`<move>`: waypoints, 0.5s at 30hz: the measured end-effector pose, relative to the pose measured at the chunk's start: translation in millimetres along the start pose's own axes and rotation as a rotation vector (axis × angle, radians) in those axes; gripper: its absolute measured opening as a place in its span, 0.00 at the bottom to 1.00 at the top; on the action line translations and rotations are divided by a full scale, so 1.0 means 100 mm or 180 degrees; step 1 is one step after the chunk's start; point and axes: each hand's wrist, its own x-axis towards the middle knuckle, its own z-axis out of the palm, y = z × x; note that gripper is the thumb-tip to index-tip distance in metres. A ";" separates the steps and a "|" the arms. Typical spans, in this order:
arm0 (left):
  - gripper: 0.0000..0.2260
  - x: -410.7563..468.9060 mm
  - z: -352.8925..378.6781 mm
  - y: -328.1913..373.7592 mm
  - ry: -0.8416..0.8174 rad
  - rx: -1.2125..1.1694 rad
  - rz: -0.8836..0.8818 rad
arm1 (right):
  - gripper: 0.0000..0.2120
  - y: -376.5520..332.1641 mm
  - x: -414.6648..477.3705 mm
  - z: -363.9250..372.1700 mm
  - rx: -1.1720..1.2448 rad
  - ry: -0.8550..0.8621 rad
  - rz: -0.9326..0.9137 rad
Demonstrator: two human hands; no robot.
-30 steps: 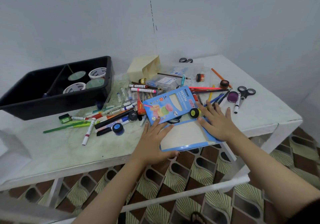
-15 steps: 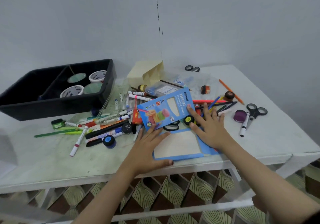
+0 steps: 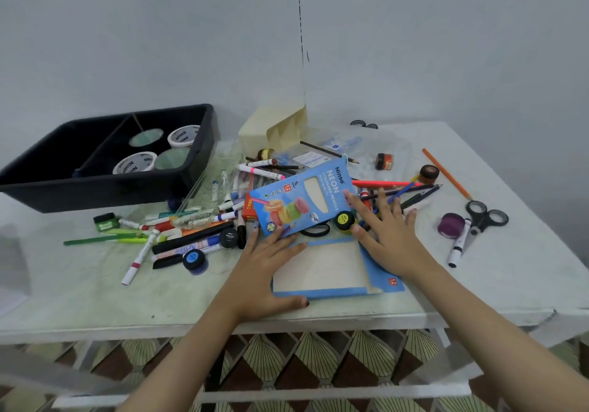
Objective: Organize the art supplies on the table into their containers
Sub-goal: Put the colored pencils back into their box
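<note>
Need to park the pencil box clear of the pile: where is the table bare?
Bare: the front left of the table, between the pink-banded marker, the left hand and the front edge; also the right edge past the black scissors and orange pencil. Crowded: the middle, from the black bin to the right hand.

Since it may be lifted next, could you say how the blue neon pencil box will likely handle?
The blue neon pencil box looks like thin card, so probably light and easily dented. It lies tilted on loose pens, so a push would likely slide it; being flat, it should not roll.
</note>
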 end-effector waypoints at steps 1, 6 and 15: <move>0.38 -0.03 0.00 -0.01 0.0000 0.0018 0.0028 | 0.26 0.01 -0.02 0.01 0.0025 -0.0003 -0.0016; 0.39 -0.13 0.00 0.00 0.0067 0.0104 0.0138 | 0.27 0.04 -0.10 0.03 0.0052 -0.0047 -0.0092; 0.35 -0.11 0.05 0.03 0.0141 0.0168 0.0245 | 0.28 0.03 -0.19 -0.03 0.0197 0.0051 -0.0244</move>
